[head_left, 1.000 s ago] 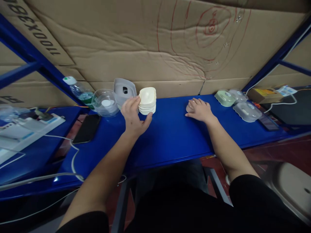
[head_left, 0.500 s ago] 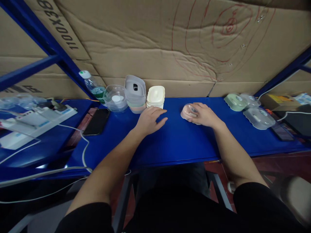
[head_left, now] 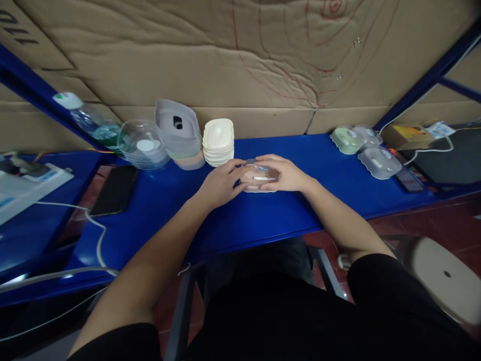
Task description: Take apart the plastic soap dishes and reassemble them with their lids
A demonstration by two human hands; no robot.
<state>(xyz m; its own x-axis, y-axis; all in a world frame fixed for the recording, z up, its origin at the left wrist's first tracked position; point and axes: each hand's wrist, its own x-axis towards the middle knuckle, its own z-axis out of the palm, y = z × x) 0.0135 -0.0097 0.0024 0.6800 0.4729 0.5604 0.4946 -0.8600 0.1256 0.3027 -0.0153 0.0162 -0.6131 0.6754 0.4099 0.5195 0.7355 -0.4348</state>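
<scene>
You've got both hands on the little pink box (head_left: 260,176), down on the blue table (head_left: 263,215) in front of you. Your left hand (head_left: 224,183) has fingers and thumb around its left end, and your right hand (head_left: 282,173) is gripping the other end; can't tell how hard you're squeezing. Just past your left fingertips there's a stack of cream tubs (head_left: 218,143), then the grey tub (head_left: 176,125), clear bowls (head_left: 139,150) and a bottle (head_left: 101,130) further left. Your phone (head_left: 114,190) lies left of your left hand. Well off to your right sit a green box (head_left: 345,140) and two clear boxes (head_left: 379,163).
</scene>
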